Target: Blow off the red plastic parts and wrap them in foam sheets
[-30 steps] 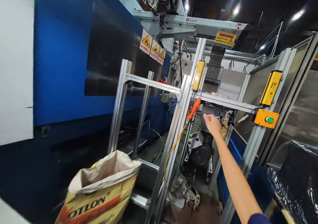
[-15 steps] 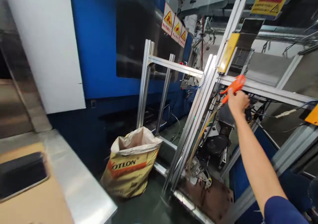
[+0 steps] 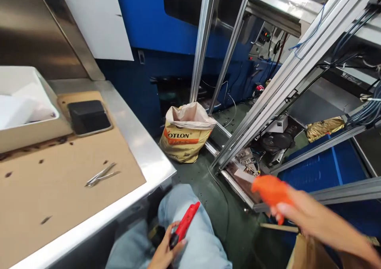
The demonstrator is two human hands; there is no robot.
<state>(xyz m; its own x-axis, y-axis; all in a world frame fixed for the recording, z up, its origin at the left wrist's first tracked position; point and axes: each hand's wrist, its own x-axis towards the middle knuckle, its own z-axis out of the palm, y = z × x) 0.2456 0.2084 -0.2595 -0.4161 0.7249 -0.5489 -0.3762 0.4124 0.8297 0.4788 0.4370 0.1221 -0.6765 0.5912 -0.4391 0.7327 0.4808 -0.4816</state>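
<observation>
- Left hand point(image 3: 165, 251), low and near over the lap: fingers wrapped around a red tool point(image 3: 184, 224), its tip slanting up and away, apparently parked on the knee for rest.
- Right hand point(image 3: 309, 217), near right: fingers clamped on an orange tool point(image 3: 269, 189), nozzle aimed left; blurred, details unclear.
- Left, a steel table point(image 3: 143, 149) carries a cardboard sheet point(image 3: 59, 173) as a work surface; tweezers point(image 3: 101, 175) lie on it within reach.
- Farther along it: black tray point(image 3: 88, 117), white bin point(image 3: 29, 118).
- Mid floor: open sack point(image 3: 186, 136) beside the aluminium frame point(image 3: 279, 90).
- Far: blue machine point(image 3: 154, 18).
</observation>
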